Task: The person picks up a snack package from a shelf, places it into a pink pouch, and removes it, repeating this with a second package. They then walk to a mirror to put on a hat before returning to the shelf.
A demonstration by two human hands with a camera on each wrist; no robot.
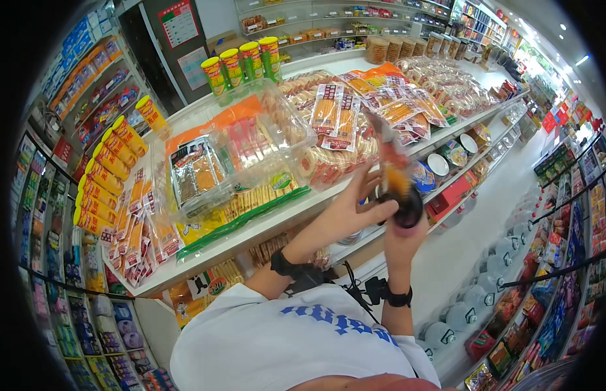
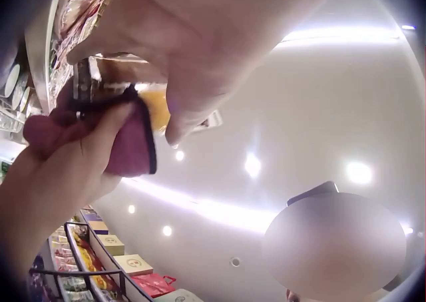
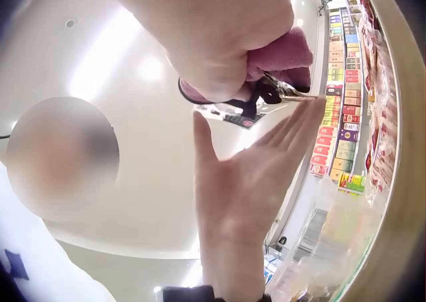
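My right hand (image 1: 404, 246) grips a purple cloth (image 2: 134, 147) with a black edge, bunched against a snack packet (image 1: 395, 171). The packet is blurred in the head view and shows orange contents through a clear wrap. My left hand (image 1: 355, 207) is beside it, its fingers spread and fairly straight in the right wrist view, fingertips right at the packet's edge. In the left wrist view the packet stands between its thumb and fingers. Both hands are raised in front of the display counter. My right palm is hidden by the cloth.
The white counter (image 1: 247, 232) bears clear plastic boxes (image 1: 286, 120), packs of orange sticks (image 1: 326, 109), several bagged round crackers (image 1: 446, 81) and yellow-lidded cans (image 1: 231, 65). Shelves under it hold bowls and boxes. Across the aisle, large water bottles (image 1: 460, 315) line the floor.
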